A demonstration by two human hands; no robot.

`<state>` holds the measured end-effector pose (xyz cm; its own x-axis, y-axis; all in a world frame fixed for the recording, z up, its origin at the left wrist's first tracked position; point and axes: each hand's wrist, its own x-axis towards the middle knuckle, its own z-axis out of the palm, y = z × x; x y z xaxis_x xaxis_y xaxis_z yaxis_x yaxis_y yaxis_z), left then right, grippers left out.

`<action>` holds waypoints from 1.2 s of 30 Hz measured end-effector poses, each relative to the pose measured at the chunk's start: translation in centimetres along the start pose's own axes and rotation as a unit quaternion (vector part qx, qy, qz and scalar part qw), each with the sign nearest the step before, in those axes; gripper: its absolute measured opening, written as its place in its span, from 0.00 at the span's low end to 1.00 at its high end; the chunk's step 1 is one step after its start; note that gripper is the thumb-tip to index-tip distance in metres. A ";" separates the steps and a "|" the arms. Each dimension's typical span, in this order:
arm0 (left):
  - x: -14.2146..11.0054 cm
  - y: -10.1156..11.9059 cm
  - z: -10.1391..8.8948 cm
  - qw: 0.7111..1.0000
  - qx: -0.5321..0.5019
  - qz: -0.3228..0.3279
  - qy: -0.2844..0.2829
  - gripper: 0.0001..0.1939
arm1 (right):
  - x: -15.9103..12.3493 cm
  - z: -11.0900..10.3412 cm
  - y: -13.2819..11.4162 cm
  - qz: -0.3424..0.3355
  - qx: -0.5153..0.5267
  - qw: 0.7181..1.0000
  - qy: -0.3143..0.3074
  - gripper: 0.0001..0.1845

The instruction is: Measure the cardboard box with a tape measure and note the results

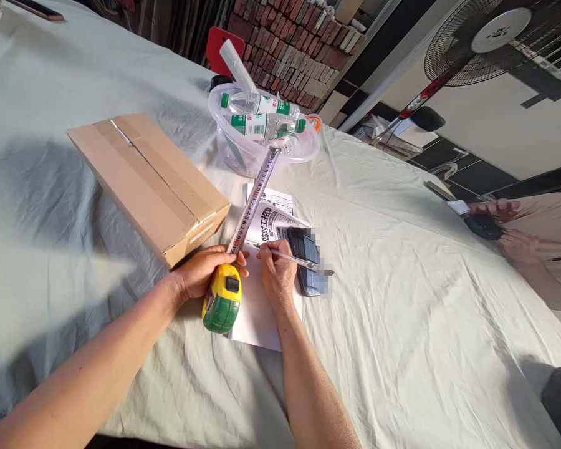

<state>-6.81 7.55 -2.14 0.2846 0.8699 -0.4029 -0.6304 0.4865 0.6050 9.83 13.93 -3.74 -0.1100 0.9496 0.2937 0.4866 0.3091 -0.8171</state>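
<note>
Head-worn camera looks forward and down, tilted, over the table [402,280].

Bright, patchy light comes from right of the fingers [267,254], laying soft shadows leftward over the cloth [402,280]; glare pales the cloth to their right, blocky pixelation hides part of the dark device [309,284] beside them, and wide-angle stretch skews the far edges

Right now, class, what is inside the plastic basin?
Two green-capped bottles lie in the plastic basin; what lies beneath them is mostly covered, so I cannot tell.
</note>
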 end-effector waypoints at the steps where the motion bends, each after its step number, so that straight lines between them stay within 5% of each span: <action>1: 0.0 0.0 -0.1 1.000 0.000 0.000 -0.001 0.06 | 0.0 0.0 0.1 -0.002 -0.002 1.000 0.001 0.07; 21: 0.2 -0.1 -0.1 1.000 -0.001 0.005 0.003 0.04 | 0.1 0.2 0.3 -0.004 -0.002 1.000 -0.012 0.05; 31: -0.3 0.2 0.2 0.999 0.014 0.017 -0.026 0.04 | -0.4 -0.4 0.2 0.006 0.166 0.985 0.037 0.10; 36: -0.9 0.1 0.1 0.994 0.087 0.026 -0.065 0.07 | -0.4 -0.6 -0.2 -0.015 0.162 0.987 0.014 0.12</action>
<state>-7.02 6.81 -1.63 0.3527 0.8920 -0.2828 -0.5149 0.4374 0.7373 10.32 13.45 -3.41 -0.0944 0.9393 0.3298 0.1801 0.3419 -0.9223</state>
